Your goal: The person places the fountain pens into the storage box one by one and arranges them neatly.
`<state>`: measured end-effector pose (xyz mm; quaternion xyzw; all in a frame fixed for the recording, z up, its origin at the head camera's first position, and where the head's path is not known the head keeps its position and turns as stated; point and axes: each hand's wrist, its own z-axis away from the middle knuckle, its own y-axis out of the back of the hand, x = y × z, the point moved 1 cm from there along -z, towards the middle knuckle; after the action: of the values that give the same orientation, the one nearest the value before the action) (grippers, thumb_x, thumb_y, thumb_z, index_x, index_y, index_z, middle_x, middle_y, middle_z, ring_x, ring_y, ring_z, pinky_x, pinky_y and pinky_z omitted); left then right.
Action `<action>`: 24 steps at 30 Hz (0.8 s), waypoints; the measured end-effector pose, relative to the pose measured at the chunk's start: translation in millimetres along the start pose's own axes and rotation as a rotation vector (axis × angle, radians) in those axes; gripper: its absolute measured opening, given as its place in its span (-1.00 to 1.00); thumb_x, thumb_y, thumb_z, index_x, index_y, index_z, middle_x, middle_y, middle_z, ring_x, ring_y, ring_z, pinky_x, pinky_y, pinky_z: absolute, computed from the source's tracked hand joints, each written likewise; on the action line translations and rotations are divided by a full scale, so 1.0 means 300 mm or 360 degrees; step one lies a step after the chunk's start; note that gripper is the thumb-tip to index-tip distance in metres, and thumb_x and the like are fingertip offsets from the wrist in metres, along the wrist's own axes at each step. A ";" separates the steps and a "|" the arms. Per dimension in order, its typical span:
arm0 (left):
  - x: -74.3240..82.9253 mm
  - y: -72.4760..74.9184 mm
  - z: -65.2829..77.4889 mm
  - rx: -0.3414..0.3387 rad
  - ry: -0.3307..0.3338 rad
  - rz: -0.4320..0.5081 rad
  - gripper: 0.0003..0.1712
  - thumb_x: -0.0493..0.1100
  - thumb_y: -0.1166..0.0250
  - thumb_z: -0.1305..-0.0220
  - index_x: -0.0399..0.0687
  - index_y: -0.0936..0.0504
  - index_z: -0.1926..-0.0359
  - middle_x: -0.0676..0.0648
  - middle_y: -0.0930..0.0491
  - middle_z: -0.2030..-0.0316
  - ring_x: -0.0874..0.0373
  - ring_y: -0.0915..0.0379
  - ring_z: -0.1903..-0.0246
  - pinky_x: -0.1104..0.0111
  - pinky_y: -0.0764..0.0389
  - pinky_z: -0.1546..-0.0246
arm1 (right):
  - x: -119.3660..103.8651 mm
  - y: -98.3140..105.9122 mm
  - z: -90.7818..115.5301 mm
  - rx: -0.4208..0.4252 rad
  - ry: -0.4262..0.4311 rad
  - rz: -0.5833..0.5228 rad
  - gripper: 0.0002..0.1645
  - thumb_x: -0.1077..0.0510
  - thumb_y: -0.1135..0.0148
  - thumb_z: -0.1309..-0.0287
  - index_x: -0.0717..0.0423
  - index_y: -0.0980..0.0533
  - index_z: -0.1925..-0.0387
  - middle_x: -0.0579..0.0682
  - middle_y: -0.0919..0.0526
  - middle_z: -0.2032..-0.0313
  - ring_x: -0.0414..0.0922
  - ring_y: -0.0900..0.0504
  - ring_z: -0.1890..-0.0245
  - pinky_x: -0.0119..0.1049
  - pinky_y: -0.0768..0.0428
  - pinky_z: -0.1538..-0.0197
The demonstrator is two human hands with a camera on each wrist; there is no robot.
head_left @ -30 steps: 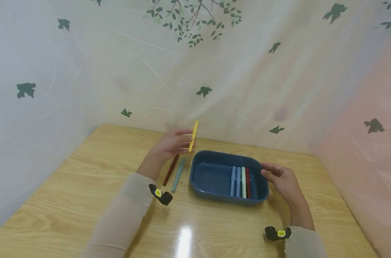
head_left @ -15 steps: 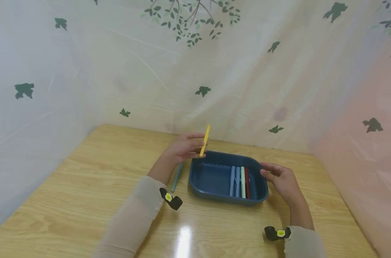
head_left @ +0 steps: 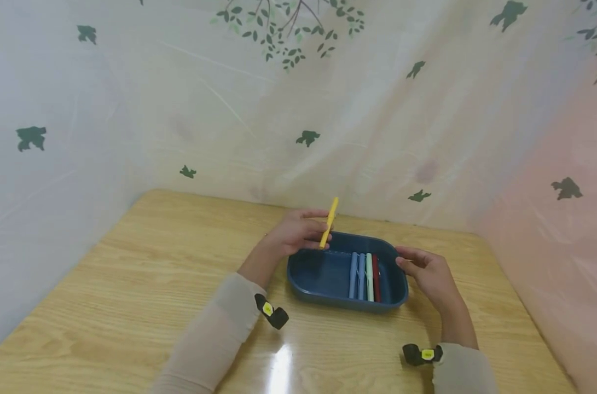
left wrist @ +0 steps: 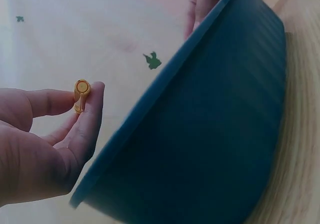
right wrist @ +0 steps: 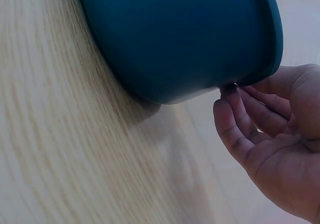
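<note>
My left hand (head_left: pixel 295 232) pinches a yellow pen (head_left: pixel 330 221) between thumb and fingers, above the left far rim of a dark blue box (head_left: pixel 347 304). Seen end-on in the left wrist view, the pen (left wrist: pixel 82 88) shows its clip. Inside the box, toward the right, several pens lie side by side: a blue pen (head_left: pixel 353 276), another blue pen (head_left: pixel 361 276), a pale green pen (head_left: pixel 369 276) and a dark red pen (head_left: pixel 376 276). My right hand (head_left: pixel 428 273) grips the box's right end by the rim; the right wrist view shows fingers (right wrist: pixel 232 129) below its edge.
The box stands on a wooden table (head_left: pixel 131 284). Behind the table hangs a pale curtain (head_left: pixel 219 137) with leaf and bird prints. Black wrist cameras, one on the left sleeve (head_left: pixel 271 312) and one by the right sleeve (head_left: pixel 418 354), sit low over the tabletop.
My left hand has carried the yellow pen rightward to above the box. My left arm now hides the dark red and grey-green pens seen earlier on the table. My right hand stays put.
</note>
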<state>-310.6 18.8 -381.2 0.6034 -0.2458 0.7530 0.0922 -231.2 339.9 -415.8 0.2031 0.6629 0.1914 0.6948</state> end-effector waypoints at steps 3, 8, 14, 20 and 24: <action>-0.012 -0.014 -0.003 -0.0037 0.0023 -0.0005 -0.44 -0.38 -0.25 -0.41 -0.18 -0.44 -0.40 -0.54 -0.45 -0.21 -0.35 -0.57 -0.09 -0.10 -0.64 -0.08 | 0.001 -0.001 -0.004 -0.0003 0.0001 -0.0003 -0.36 -0.19 -0.19 -0.45 0.05 -0.48 -0.38 0.13 -0.49 -0.36 0.13 -0.52 -0.29 0.15 -0.50 -0.34; -0.031 -0.037 -0.006 -0.0080 0.0038 -0.0004 -0.44 -0.41 -0.24 -0.39 -0.21 -0.44 -0.38 -0.57 -0.45 -0.19 -0.37 -0.57 -0.09 -0.01 -0.74 0.05 | 0.002 -0.002 -0.006 -0.0011 0.0003 0.0000 -0.37 -0.18 -0.19 -0.45 0.05 -0.48 -0.37 0.13 -0.50 -0.36 0.13 -0.53 -0.27 0.16 -0.50 -0.34; -0.042 -0.060 -0.001 -0.0088 0.0068 -0.0056 -0.46 -0.41 -0.28 -0.35 -0.20 -0.47 -0.34 -0.56 -0.48 -0.17 -0.41 -0.58 -0.06 0.02 -0.78 0.14 | -0.001 -0.001 -0.004 -0.0008 -0.0005 -0.0005 -0.37 -0.17 -0.19 -0.45 0.06 -0.48 -0.38 0.14 -0.49 -0.36 0.14 -0.53 -0.28 0.17 -0.49 -0.34; -0.057 -0.071 -0.004 -0.0156 0.0077 -0.0113 -0.42 -0.47 -0.25 -0.32 -0.26 -0.41 -0.34 -0.58 -0.47 -0.17 -0.36 -0.65 0.07 0.01 -0.79 0.19 | -0.002 -0.001 -0.002 -0.0009 0.0009 0.0003 -0.36 -0.18 -0.18 -0.46 0.07 -0.47 -0.38 0.14 -0.48 -0.38 0.15 -0.51 -0.29 0.17 -0.48 -0.34; -0.063 -0.082 0.000 -0.0196 0.0074 -0.0171 -0.39 -0.52 -0.23 -0.29 -0.28 -0.37 -0.36 -0.59 -0.50 -0.13 -0.28 -0.70 0.19 0.01 -0.79 0.22 | 0.002 0.000 -0.001 -0.0003 0.0025 0.0016 -0.35 -0.19 -0.18 -0.46 0.08 -0.47 -0.38 0.14 -0.48 -0.37 0.13 -0.51 -0.30 0.14 -0.50 -0.34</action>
<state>-295.2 43.1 -392.9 0.5913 -0.2565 0.7443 0.1752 -231.5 340.3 -416.2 0.2042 0.6670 0.1970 0.6889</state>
